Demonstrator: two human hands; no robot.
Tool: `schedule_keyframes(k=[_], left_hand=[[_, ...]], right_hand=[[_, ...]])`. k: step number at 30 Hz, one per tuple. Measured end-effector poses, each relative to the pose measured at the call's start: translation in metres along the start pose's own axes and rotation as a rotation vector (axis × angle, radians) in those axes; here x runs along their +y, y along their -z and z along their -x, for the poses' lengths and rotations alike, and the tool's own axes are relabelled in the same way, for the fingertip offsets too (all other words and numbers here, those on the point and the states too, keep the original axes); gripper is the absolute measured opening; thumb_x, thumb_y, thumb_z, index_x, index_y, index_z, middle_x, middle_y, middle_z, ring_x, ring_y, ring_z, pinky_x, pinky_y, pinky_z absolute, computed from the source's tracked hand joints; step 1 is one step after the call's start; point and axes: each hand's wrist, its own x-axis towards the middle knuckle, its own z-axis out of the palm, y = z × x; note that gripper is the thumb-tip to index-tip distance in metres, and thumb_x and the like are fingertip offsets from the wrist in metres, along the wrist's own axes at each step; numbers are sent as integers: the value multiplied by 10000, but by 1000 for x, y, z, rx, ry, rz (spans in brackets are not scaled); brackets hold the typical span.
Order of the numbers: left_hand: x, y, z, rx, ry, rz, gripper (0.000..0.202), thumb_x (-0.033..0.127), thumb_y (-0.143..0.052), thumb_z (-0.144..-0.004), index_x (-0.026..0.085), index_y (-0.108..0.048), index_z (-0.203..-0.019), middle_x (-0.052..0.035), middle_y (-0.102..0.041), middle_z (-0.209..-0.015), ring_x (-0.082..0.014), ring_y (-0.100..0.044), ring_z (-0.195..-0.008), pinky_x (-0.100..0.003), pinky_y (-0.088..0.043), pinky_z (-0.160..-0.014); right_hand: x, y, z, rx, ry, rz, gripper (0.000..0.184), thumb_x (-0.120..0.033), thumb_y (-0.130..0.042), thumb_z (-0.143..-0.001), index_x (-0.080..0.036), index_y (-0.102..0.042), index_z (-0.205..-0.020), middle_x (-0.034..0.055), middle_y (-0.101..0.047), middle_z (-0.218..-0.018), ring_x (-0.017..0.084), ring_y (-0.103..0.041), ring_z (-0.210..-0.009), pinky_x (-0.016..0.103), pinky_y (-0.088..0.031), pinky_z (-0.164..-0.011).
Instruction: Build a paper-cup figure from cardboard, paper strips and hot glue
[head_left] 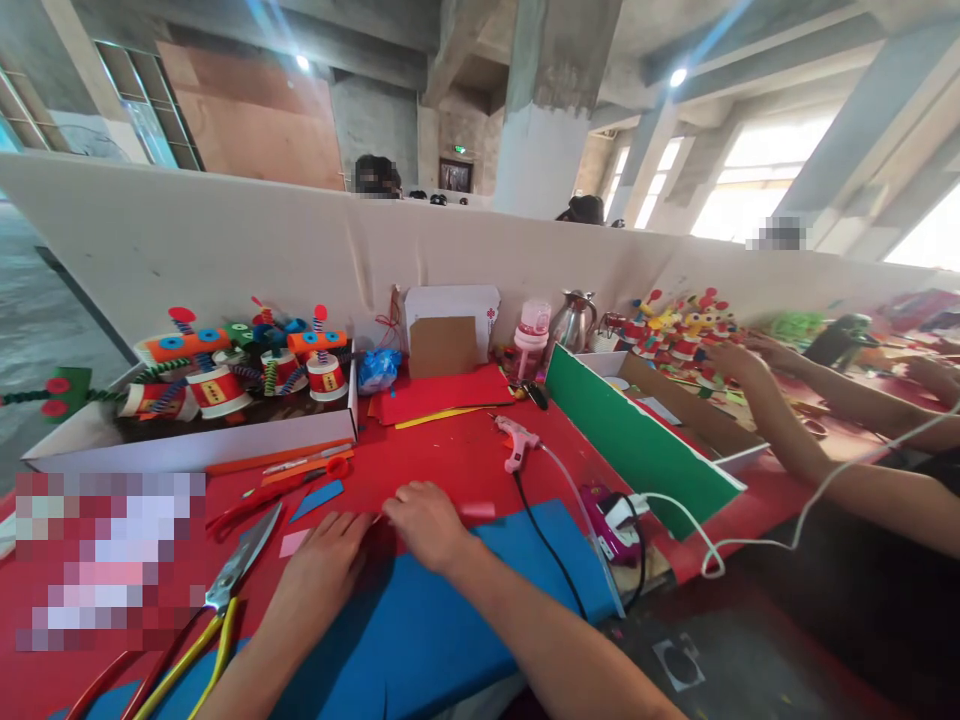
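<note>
My left hand (337,550) rests at the front of the red tabletop, its fingers bent together and pointing right. Close beside it, my right hand (427,522) curls its fingers downward. The fingertips meet over something small and reddish, mostly hidden, which I cannot make out. Under my forearms lies a blue sheet (450,625). A pale pink piece (294,543) lies left of my left hand, and a pink strip (478,510) right of my right hand. Large shears (244,560) and a blue piece (317,499) lie to the left.
A pink glue gun (516,442) with its cord lies ahead, near red sheets (442,395). Paper-cup figures (217,390) fill a white box (225,452) at left. A green panel (637,440) and a purple power strip (611,525) stand right, beside another person's arm (795,430).
</note>
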Motion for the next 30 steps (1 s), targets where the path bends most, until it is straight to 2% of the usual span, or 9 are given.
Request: schedule_keyframes(k=[3,6,9,11,15,19,25,30], left_hand=[[-3,5,-2,3,-3,-41,372,56,-356,-864,149,-653,-1066,-135,-683,-1026,-271,-620,-1005,-406,-474,-862],[-3,10,-4,-21,-29,-86,373,59,-342,-872,165,-668,-1019,-125,-683,-960,-287,-630,-962,-406,-486,-804],[-2,9,-7,-11,-24,-106,389,32,-337,-846,156,-660,-1022,-136,-680,-960,-299,-633,-966,-401,-488,-766],[-2,7,-8,12,-3,-95,381,23,-346,-827,154,-650,-1015,-139,-681,-968,-297,-636,-968,-384,-487,-741],[-6,2,-9,69,-15,-90,314,53,-367,-835,177,-648,-900,-113,-680,-893,-268,-643,-886,-345,-482,-699],[-7,-1,-7,138,-102,-115,294,58,-386,-835,171,-652,-780,-109,-659,-813,-259,-631,-836,-355,-483,-729],[-5,-8,-2,153,-151,-109,327,26,-371,-828,164,-665,-806,-103,-649,-819,-250,-613,-811,-370,-482,-753],[-10,-12,-1,154,-155,-64,319,12,-379,-820,166,-658,-807,-95,-640,-825,-233,-583,-805,-362,-466,-772]], right_hand=[[4,2,0,-25,-18,-31,162,-124,-491,-925,-184,-641,-941,49,-666,-862,185,-594,-853,289,-432,-708],[9,5,3,63,-58,-65,183,-105,-488,-915,-194,-617,-1011,59,-655,-967,191,-580,-881,304,-429,-735],[6,3,3,132,51,-85,145,-187,-496,-938,-178,-607,-1031,67,-645,-1023,195,-564,-922,311,-432,-784],[1,-1,1,80,113,-84,161,-270,-516,-943,-161,-621,-999,66,-655,-967,196,-568,-913,305,-440,-778],[-3,-8,-2,4,68,-62,176,-306,-554,-926,-172,-638,-1004,63,-658,-932,200,-579,-916,304,-446,-750],[-1,-7,0,21,67,-61,196,-327,-533,-938,-188,-646,-1018,52,-662,-942,193,-584,-900,299,-437,-723],[1,-11,2,44,32,-107,203,-308,-514,-948,-213,-693,-942,36,-671,-881,169,-585,-828,267,-399,-663],[3,-20,-1,110,8,-287,170,-301,-566,-924,-201,-702,-912,29,-679,-857,153,-587,-826,248,-406,-705]])
